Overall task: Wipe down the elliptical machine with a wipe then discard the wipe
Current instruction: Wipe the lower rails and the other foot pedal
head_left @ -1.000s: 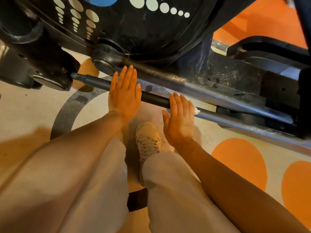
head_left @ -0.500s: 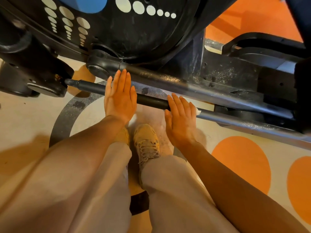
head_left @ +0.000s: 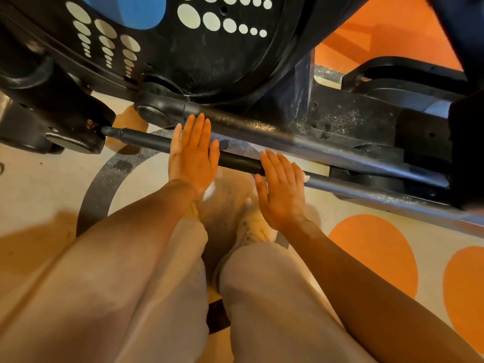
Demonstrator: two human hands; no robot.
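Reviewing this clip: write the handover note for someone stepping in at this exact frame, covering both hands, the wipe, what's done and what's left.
Left hand: flat, fingers straight, lying across the black lower rod of the elliptical machine; holds nothing.
Right hand: flat, pressing the wipe onto the same rod further right; only a white corner shows past the little finger.
Done: cannot tell which parts are already wiped; the upper bar and the frame behind it look dusty.
Left: finish the rod, wipe the remaining parts, then discard the wipe. No bin is in view.
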